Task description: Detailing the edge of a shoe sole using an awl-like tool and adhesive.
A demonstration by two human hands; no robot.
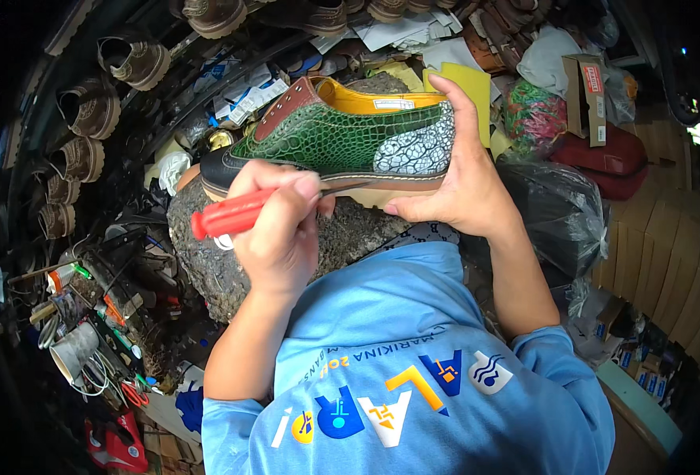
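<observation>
A low shoe (pixel 326 138) with green crocodile-textured sides, a brown lace part, a black toe, a white-and-black cracked-pattern heel panel and a yellow lining is held on its side-view, toe to the left. My right hand (pixel 473 178) is closed round its heel, fingers behind the back and thumb under the sole. In my closed left hand (pixel 279 218) is an awl with a red handle (pixel 235 214). Its thin metal shaft points right, along the sole edge below the green side. Whether its tip has entered the sole, I cannot tell. A big rough stone (pixel 207 261) lies beneath.
Brown shoes (pixel 89 107) line racks at the left and far side. Tools, scissors (pixel 136 393) and a grey cup (pixel 74 348) crowd the lower left. Yellow foam sheets (pixel 477 103), a black plastic bag (pixel 552 214), a red bag (pixel 611 162) and a cardboard box (pixel 586 99) are on the right.
</observation>
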